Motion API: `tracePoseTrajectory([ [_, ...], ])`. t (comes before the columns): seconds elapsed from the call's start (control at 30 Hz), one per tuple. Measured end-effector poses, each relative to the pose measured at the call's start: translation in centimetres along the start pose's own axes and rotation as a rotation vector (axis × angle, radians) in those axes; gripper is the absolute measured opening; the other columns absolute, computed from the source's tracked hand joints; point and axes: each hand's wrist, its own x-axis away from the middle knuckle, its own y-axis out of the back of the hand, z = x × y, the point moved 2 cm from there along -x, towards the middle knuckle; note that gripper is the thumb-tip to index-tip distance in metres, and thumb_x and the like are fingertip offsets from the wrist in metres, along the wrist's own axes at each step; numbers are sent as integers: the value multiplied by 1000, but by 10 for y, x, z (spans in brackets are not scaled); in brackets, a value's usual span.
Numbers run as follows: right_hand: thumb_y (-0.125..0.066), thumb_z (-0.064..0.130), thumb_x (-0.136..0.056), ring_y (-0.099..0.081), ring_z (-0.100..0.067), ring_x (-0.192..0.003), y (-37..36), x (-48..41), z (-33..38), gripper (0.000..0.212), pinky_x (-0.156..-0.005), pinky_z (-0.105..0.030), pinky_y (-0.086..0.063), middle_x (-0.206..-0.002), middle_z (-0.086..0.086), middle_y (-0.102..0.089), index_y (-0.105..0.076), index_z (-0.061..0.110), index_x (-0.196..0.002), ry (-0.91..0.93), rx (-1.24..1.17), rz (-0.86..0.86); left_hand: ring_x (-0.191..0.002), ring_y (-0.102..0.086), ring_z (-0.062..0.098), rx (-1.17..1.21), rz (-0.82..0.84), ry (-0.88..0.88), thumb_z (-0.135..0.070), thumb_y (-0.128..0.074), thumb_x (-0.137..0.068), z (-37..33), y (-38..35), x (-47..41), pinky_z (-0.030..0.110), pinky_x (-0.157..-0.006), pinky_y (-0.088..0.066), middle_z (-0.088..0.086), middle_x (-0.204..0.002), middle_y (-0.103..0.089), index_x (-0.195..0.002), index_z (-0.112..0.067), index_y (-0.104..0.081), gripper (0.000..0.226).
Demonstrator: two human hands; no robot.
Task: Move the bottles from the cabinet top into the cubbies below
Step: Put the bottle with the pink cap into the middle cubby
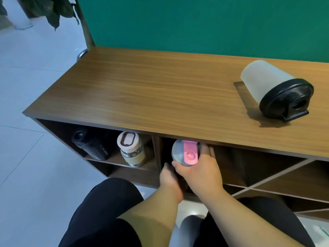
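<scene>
Right hand point(199, 168) wrapped around the top of the pink-lidded bottle point(186, 152), tipped to slip under the cabinet top point(142, 91) into the middle cubby point(231, 157). Left hand point(169, 177) cupped on the bottle's dark lower part, likely to steady and guide. Black bottle point(92, 145) and glass bottle point(131, 150) already inside the left cubby point(58, 129). Black-lidded shaker bottle point(277, 90) upright on the cabinet top, waiting.

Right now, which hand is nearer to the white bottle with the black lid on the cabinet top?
Right. The right hand grips the pink-lidded bottle in the cubby, below and left of the white bottle. The left hand sits farther left, beside the right one.
</scene>
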Motion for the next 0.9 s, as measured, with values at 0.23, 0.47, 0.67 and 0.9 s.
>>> tracePoseTrajectory([
  [0.23,-81,61,-61,-65,-25,-92,-15,-9,-3,67,-67,-28,-46,-106,-2,-62,-35,32,-100,-66,75,41,-130,-59,40,23,-23,11,-60,-36,-101,-1,-1,-2,53,-121,-37,22,-127,-72,-114,-11,-72,62],
  [0.47,-81,60,-64,-62,-22,-98,-17,-13,-3,64,-76,-34,-55,-103,5,-52,-43,29,-104,-73,76,58,-121,-66,39,-47,-87,-14,-57,-40,-101,-5,-1,-3,52,-116,-45,21,-120,-77,-115,-14,-75,58],
  [0.67,-83,63,-58,-61,-23,-103,-17,-18,-6,77,-83,-38,-55,-111,1,-58,-49,23,-115,-61,87,63,-118,-70,40,-74,-139,-17,-58,-45,-99,-5,3,-7,53,-112,-50,20,-119,-78,-120,-14,-74,56],
  [0.9,-83,58,-55,-55,-27,-118,-5,-9,-9,91,-89,-41,-55,-128,-2,-54,-31,31,-126,-21,103,81,-117,-70,39,-196,-224,-64,-53,-49,-97,-9,11,-10,56,-111,-50,19,-124,-76,-128,-20,-68,50],
])
